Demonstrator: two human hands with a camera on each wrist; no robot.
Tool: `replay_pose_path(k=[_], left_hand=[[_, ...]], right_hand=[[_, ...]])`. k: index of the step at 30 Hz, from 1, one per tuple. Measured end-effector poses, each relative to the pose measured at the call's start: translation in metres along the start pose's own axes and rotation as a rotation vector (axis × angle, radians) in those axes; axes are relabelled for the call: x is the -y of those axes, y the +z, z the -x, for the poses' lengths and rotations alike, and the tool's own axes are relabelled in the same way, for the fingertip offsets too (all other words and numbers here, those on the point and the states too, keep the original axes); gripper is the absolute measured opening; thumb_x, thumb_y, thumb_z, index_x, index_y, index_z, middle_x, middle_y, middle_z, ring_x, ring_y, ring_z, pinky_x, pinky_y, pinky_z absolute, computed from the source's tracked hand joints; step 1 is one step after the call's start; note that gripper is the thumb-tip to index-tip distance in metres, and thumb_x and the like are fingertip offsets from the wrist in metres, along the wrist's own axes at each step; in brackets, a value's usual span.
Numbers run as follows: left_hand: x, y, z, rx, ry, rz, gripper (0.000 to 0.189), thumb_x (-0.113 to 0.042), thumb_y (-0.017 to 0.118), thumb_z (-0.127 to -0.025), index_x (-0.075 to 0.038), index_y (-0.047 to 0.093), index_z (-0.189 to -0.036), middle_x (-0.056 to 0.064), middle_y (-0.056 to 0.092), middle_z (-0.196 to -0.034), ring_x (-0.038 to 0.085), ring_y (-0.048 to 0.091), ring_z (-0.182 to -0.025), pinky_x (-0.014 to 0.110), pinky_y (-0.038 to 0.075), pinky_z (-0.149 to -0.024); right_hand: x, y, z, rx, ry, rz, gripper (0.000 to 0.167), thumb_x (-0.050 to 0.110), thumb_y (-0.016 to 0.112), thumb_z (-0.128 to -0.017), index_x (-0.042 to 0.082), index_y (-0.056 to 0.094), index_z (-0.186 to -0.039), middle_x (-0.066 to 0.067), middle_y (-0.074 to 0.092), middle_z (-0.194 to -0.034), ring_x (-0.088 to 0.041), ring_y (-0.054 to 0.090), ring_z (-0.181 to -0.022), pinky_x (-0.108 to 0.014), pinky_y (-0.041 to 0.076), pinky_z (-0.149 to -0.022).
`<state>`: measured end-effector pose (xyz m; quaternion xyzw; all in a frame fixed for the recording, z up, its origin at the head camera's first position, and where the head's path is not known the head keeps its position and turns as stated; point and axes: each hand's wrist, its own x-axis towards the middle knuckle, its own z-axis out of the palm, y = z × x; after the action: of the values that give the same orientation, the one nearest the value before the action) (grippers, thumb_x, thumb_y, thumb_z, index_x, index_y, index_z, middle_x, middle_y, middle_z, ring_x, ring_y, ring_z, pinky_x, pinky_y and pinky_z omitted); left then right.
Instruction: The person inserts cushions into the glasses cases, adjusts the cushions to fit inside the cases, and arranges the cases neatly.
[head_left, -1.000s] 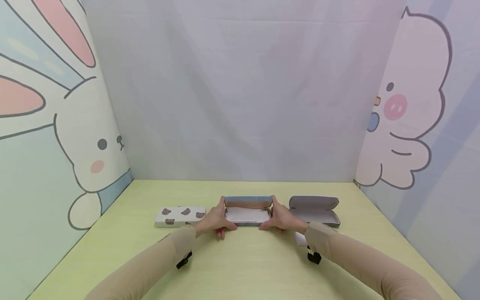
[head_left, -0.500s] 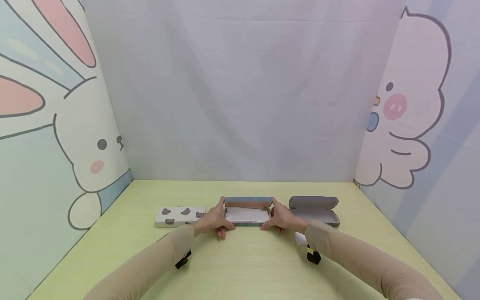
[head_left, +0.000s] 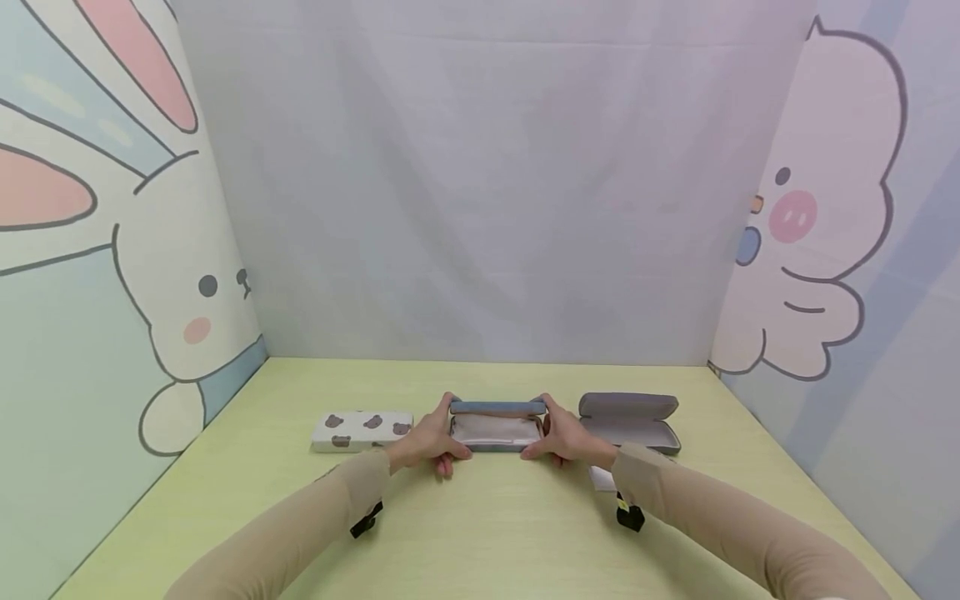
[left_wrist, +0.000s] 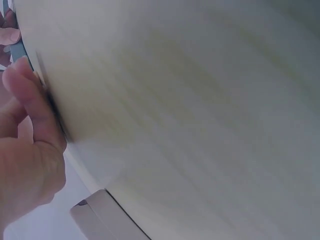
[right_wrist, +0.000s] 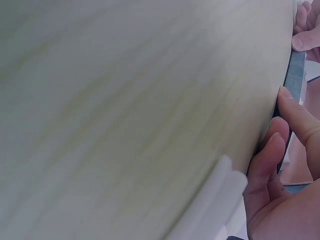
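Midway along the table, a blue glasses case (head_left: 498, 408) with a pinkish lining lies with its lid partly raised, tilted forward over the base. Something pale, like a cloth (head_left: 491, 427), lies inside. My left hand (head_left: 431, 436) grips the case's left end, thumb at the front edge and index finger up at the lid. At the opposite end my right hand (head_left: 564, 436) holds it the same way. In the right wrist view, the right thumb (right_wrist: 295, 112) presses the blue front edge. The left wrist view shows the left hand (left_wrist: 30, 145) at the table edge of the case.
Left of the left hand sits a white case with brown bear heads (head_left: 363, 432). A grey glasses case (head_left: 628, 407) stands open on the right. Beside the right forearm lies a white folded item (head_left: 602, 478), partly hidden by the sleeve. Printed curtains border the table.
The blue case's lid has tipped forward and down, covering more of the inside. Both hands keep their places at its ends. The other cases have not moved.
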<state>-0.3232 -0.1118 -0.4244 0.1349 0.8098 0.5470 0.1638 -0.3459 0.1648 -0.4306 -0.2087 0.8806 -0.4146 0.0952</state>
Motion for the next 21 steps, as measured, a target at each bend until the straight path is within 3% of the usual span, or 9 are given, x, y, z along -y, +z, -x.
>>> replay_pose_path(k=[13, 21], left_hand=[[0.0000, -0.0019, -0.0001, -0.001, 0.006, -0.028, 0.080, 0.002, 0.075, -0.080, -0.012, 0.022, -0.138, 0.023, 0.064, -0.061, 0.017, 0.056, -0.035, 0.034, 0.052, -0.037], [0.0006, -0.0008, 0.0000, 0.002, 0.008, -0.025, 0.075, 0.003, 0.074, -0.080, -0.012, 0.023, -0.134, 0.025, 0.063, -0.064, 0.017, 0.057, -0.036, 0.035, 0.052, -0.037]], right_hand=[[-0.0006, 0.0003, -0.0003, -0.009, -0.020, 0.000, 0.085, 0.022, 0.085, -0.074, 0.011, 0.033, -0.139, -0.008, 0.050, -0.068, -0.016, 0.044, -0.035, -0.029, 0.044, -0.035], [0.0019, 0.0002, 0.0016, -0.006, -0.035, 0.010, 0.082, 0.021, 0.083, -0.075, 0.007, 0.033, -0.139, -0.009, 0.050, -0.068, -0.016, 0.043, -0.036, -0.029, 0.043, -0.036]])
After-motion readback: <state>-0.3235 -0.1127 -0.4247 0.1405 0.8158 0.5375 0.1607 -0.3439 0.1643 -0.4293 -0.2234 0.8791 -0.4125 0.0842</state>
